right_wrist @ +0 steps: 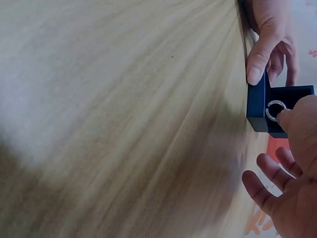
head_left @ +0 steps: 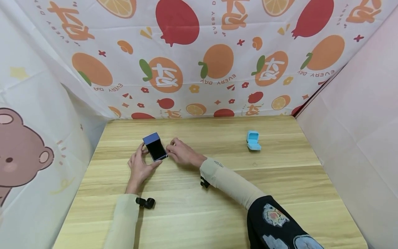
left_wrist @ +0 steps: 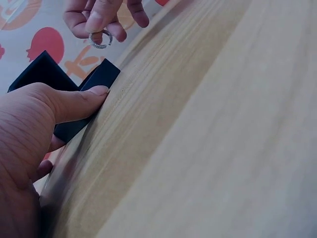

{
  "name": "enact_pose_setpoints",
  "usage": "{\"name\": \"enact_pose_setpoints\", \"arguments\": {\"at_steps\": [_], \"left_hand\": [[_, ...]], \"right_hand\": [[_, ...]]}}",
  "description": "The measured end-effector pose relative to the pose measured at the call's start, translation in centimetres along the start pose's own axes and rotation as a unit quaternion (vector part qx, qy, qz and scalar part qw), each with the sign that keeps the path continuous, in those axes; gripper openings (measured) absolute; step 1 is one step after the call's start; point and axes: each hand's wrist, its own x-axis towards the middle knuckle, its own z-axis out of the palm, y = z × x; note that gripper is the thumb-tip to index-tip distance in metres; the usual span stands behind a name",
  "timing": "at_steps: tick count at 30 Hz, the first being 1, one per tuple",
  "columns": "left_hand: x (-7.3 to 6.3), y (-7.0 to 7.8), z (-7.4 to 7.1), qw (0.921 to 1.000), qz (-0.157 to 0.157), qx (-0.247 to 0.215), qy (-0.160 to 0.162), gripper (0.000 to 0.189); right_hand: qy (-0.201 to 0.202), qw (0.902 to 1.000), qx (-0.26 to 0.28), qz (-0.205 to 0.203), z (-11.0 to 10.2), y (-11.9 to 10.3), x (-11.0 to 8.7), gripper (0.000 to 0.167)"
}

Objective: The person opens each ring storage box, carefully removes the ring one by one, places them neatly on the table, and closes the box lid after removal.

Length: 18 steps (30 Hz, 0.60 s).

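Note:
A dark blue ring box (head_left: 152,139) stands with its lid raised on the left part of the wooden table. My left hand (head_left: 140,169) holds it from the side, the thumb (left_wrist: 94,96) lying along the lower part in the left wrist view. In my right hand (head_left: 183,152), thumb and finger pinch a silver ring (left_wrist: 101,46) with a gap in its band and a textured surface. The right wrist view shows this ring in front of the box's dark inside (right_wrist: 292,92), while the other fingers (right_wrist: 272,171) of that hand are spread.
A small light blue ring box (head_left: 253,141) stands opened on the right part of the table (head_left: 217,207). Nearer me lies a faint, small round outline (head_left: 255,165). A fruit-printed cloth (head_left: 186,100) hangs behind the table, with pale cloths at both sides.

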Motion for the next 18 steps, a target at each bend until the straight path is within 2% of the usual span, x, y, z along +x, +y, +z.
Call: {"name": "enact_pose_setpoints", "arguments": {"at_steps": [18], "left_hand": [[-0.15, -0.19, 0.14, 0.9999, -0.001, 0.013, 0.004, 0.11]], "right_hand": [[-0.04, 0.999, 0.013, -0.015, 1.0, 0.39, -0.5, 0.016]]}}
